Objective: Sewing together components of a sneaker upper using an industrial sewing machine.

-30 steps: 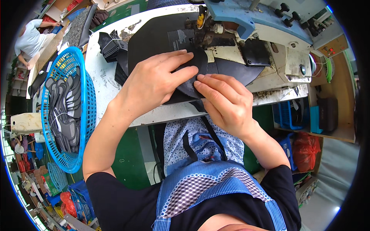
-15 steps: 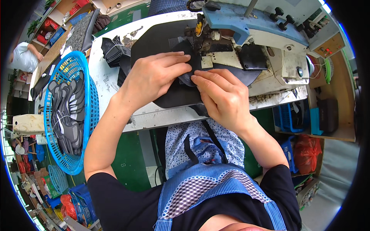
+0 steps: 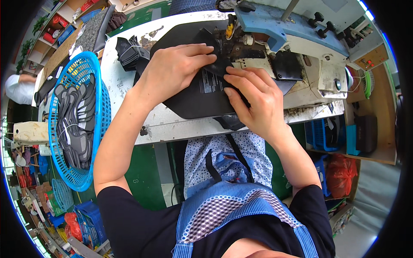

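Observation:
My left hand (image 3: 180,69) has its curled fingers on a small dark piece (image 3: 217,64) lying over a black plate (image 3: 174,36) on the sewing machine. My right hand (image 3: 254,96) grips the same piece from the right, its thumb low and fingertips on the edge. The machine head (image 3: 262,23), with a small yellow part, stands just beyond my fingertips. Fine pale lines show on the plate between my hands. A tied bundle of black pieces (image 3: 129,58) lies left of the plate. What is under my fingers is partly hidden.
A blue basket (image 3: 101,112) of grey-black pieces stands at left on the white table (image 3: 114,73). A co-worker (image 3: 19,90) in white is at the far left. Shelves (image 3: 374,157) with blue bins and a red bag (image 3: 340,172) are at right.
The dark piece and both hands have shifted up toward the machine head, uncovering lined markings on the plate below. The co-worker has moved partly out of view at the left.

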